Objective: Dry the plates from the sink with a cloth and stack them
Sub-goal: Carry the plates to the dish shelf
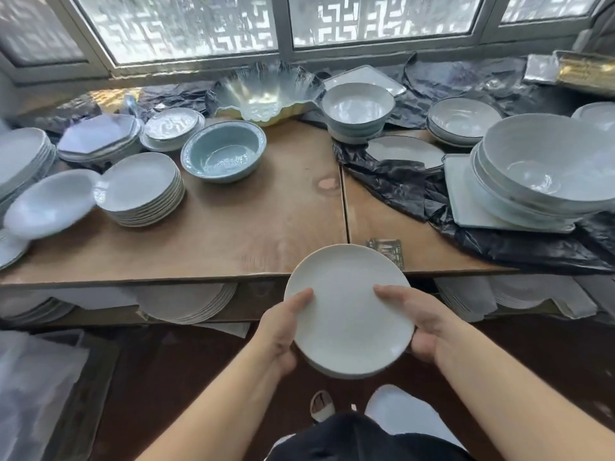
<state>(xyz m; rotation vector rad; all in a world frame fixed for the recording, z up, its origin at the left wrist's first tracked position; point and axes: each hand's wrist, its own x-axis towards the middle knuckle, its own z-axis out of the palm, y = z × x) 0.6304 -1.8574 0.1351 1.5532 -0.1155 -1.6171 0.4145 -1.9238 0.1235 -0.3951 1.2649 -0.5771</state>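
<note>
I hold a round white plate (346,307) face up in front of the wooden table's front edge (199,277). My left hand (283,331) grips its left rim, thumb on top. On the right rim my right hand (419,324) does the same. A second rim shows just under the plate, so it may be more than one. A stack of white plates (139,188) stands on the table at the left. No cloth or sink is in view.
A pale blue bowl (224,153), a glass bowl (266,91), white bowls (357,106) and large stacked bowls (549,168) crowd the table. Black plastic sheet (399,181) covers its right side. More plates (189,301) sit on a lower shelf. The table's middle is bare wood.
</note>
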